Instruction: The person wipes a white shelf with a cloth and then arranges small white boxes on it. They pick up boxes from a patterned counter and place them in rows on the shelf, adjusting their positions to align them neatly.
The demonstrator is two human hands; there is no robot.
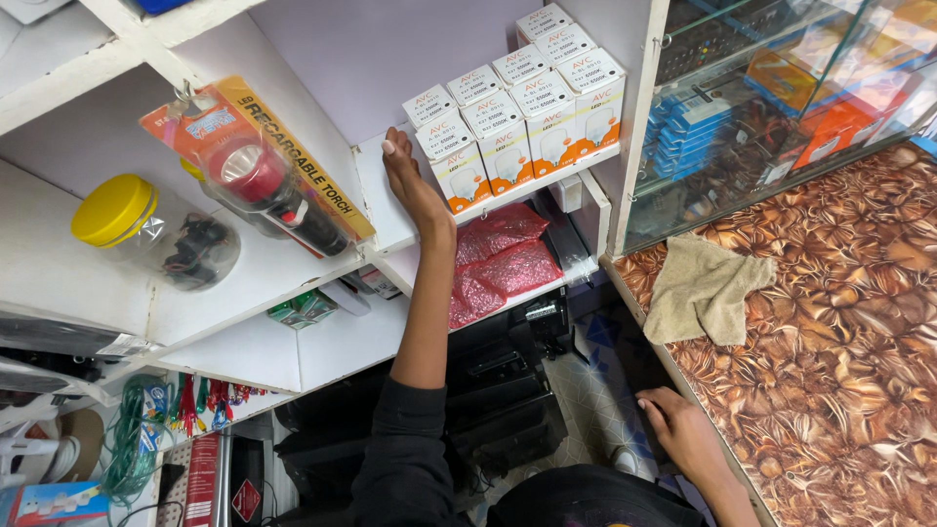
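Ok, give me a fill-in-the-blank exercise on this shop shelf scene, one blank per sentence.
1. The left hand touches the stack of small white and orange cardboard bulb boxes on a white ____.
2. The clear plastic jar has a ____ lid.
3. The beige cloth lies on the brown floral ____.
4. The right hand rests at the counter's ____.

Missing words: shelf; yellow; counter; edge

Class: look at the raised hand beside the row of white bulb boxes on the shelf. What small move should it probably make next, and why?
Probably close the left hand around the end bulb box. Its fingertips already lie against that box's side, palm open, holding nothing, while the right hand rests low at the counter edge, away from the shelf.
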